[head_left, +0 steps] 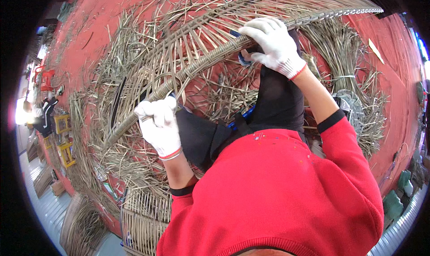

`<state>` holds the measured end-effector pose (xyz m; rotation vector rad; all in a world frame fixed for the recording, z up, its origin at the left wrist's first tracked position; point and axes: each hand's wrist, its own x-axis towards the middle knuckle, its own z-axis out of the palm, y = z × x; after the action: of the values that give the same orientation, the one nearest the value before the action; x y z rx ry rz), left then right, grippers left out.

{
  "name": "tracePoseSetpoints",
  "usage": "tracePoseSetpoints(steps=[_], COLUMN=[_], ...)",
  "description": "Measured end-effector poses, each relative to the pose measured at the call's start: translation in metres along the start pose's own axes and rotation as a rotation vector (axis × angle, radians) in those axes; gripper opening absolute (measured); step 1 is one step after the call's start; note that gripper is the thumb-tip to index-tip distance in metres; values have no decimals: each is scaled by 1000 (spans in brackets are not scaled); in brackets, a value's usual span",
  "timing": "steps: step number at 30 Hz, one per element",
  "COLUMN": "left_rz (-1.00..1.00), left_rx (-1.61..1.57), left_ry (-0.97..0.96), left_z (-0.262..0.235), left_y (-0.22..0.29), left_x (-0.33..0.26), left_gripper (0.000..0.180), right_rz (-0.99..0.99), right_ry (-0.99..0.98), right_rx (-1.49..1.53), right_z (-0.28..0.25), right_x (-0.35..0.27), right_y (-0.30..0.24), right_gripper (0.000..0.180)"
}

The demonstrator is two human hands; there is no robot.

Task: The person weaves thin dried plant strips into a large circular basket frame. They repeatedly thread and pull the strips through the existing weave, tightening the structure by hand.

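Both gloved hands closed on the thick braided rim of a large woven rattan frame [192, 54]: left hand [159, 126] wrapped around its lower stretch, right hand [271, 43] clamped over the upper curve, apparently steadying it across black-trousered knees [277, 99]. Blue-handled tool [242, 59] tucked under the right palm. Beyond both hands, loose pale cane strips [345, 63] crowding the red floor [394, 45]; below the left hand, a finished wicker panel [143, 215].

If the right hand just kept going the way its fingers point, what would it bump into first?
The right hand already grips the woven cane frame, fingers pointing left along its rim. Going on, it would likely meet the frame's upright spokes first; depth is unclear.
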<state>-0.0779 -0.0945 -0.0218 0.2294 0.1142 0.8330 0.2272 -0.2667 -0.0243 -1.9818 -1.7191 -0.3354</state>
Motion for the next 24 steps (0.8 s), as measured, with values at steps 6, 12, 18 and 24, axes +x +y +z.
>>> tracePoseSetpoints(steps=[6,12,18,24], left_rz=[500,645,1014,1318], left_rx=[1456,2144,3046,2559], left_ry=[278,284,703,-195], left_z=[32,63,105,74], left_y=[54,165,174,40], left_x=[-20,-24,-24,-81], left_gripper=[27,21,39,41], right_rz=[4,17,-57,-107], right_ry=[22,18,163,151], right_rx=[-85,-75,55,226], right_z=[25,24,25,50], right_x=[13,11,12,36], right_y=[-14,-15,-39,-92], right_gripper=[58,57,61,60])
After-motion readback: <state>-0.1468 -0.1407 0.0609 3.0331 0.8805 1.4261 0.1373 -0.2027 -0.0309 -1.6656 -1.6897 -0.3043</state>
